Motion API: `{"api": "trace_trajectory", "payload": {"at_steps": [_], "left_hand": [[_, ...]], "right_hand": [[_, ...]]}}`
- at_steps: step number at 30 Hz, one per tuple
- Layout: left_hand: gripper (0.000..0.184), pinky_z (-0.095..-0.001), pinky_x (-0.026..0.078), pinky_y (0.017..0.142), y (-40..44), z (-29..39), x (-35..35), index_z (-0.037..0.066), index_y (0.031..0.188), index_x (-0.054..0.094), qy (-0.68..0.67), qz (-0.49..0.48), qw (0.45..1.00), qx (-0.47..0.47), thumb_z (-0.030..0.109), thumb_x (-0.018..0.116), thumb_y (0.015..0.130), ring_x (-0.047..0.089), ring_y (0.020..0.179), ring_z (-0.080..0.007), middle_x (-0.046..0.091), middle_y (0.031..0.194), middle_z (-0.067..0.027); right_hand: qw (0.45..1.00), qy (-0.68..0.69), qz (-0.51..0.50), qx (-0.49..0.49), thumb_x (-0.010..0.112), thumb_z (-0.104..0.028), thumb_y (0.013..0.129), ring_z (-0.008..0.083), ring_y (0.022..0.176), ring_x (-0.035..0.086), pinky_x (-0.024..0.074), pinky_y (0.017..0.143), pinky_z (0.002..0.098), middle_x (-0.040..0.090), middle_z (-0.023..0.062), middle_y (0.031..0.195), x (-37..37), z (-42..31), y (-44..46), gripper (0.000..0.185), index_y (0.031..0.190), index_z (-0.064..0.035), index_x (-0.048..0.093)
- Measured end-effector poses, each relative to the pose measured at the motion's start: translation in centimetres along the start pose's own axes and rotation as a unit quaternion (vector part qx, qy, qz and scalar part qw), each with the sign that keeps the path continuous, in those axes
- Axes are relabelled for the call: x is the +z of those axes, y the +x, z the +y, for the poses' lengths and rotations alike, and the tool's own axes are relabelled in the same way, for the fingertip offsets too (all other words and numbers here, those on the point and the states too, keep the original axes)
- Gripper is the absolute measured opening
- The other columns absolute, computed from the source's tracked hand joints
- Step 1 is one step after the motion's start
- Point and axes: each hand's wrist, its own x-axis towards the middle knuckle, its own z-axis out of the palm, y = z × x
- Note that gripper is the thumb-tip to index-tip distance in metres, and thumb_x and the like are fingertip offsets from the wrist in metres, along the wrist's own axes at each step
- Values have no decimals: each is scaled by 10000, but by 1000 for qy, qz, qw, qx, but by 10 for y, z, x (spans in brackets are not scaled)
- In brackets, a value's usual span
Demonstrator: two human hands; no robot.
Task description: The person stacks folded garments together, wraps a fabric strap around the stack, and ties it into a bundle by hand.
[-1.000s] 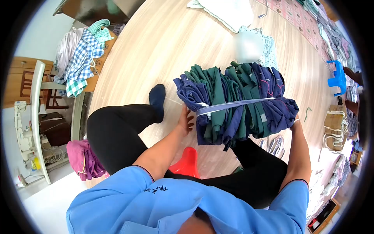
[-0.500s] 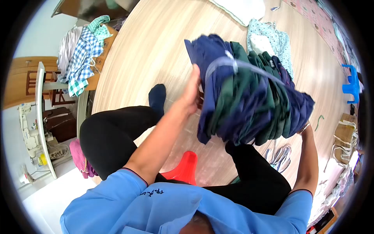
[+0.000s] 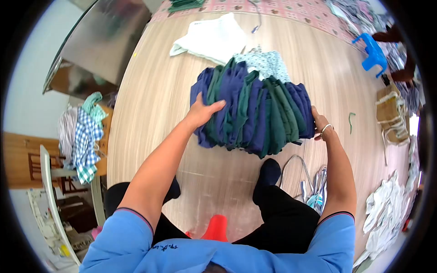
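A long bundle of folded navy and dark green clothes [image 3: 248, 109] lies crosswise in front of me, its folds facing up. My left hand [image 3: 203, 111] grips the left end, thumb over the top folds and the other fingers along the side. At the other end my right hand [image 3: 321, 123], with a bracelet on the wrist, presses against the navy end; some of its fingers are hidden behind it. Just beyond the bundle is a light blue patterned cloth [image 3: 268, 63], partly covered. I cannot tell whether the bundle fully rests on the floor.
White folded cloth [image 3: 211, 38] lies farther off on the wooden floor [image 3: 145, 104]. A blue stool [image 3: 374, 55] and a tied brown bundle [image 3: 392, 116] stand at the right. A striped strap heap [image 3: 318, 191] is near my foot. A red plastic piece [image 3: 216, 229] shows between my legs.
The bundle has moved away from my body and turned, so its folds now face up. The pale band around it no longer shows. Both hands remain at its ends.
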Motion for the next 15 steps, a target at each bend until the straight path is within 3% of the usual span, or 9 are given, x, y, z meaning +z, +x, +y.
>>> {"api": "trace_trajectory", "payload": {"at_steps": [1, 3, 4, 7, 12, 15], "left_hand": [[1083, -327, 377, 992, -2, -3, 3, -121, 1378, 170, -10, 3, 1000, 4, 489, 728, 679, 487, 1183, -300, 478, 1283, -243], [1059, -327, 383, 986, -7, -4, 7, -111, 1377, 185, -16, 6, 1000, 13, 478, 727, 684, 495, 1171, -298, 484, 1276, -239], [1034, -326, 388, 980, -10, -1, 9, -101, 1376, 201, -30, 16, 999, 18, 468, 727, 690, 503, 1159, -297, 490, 1270, -234], [941, -339, 404, 961, -13, 3, 12, -77, 1362, 258, -33, 21, 999, 12, 424, 720, 714, 523, 1128, -294, 509, 1248, -227], [759, -335, 409, 949, -2, -14, 13, -53, 1321, 357, -37, 42, 996, 64, 331, 700, 764, 543, 1089, -276, 546, 1210, -204], [687, -331, 407, 949, 2, -23, 10, -54, 1299, 389, -33, 45, 997, 58, 299, 686, 789, 541, 1085, -260, 554, 1204, -188]], "right_hand": [[1000, 10, 5, 4, 396, -694, 827, 272, 902, 625, 490, 664, 524, 627, 137, 1046, -6, 3, -6, 746, 1236, -83, 525], [984, 127, -22, -124, 544, -529, 850, 208, 852, 629, 510, 660, 444, 639, 82, 1001, -10, 11, -18, 571, 1213, -88, 554], [983, 136, -20, -122, 544, -529, 850, 208, 852, 629, 510, 660, 444, 639, 82, 1001, -7, 18, -18, 571, 1213, -88, 554], [935, 330, -40, -126, 594, -244, 880, 106, 768, 588, 492, 601, 276, 632, 8, 940, 5, 32, -16, 331, 1174, -94, 584], [925, 354, -56, -128, 626, -211, 856, 102, 743, 577, 499, 597, 282, 621, -6, 901, 12, 45, 7, 346, 1171, -75, 584], [911, 371, -46, -175, 631, -132, 844, 108, 763, 600, 498, 604, 265, 649, 43, 915, 19, 50, 14, 280, 1098, -15, 617]]}}
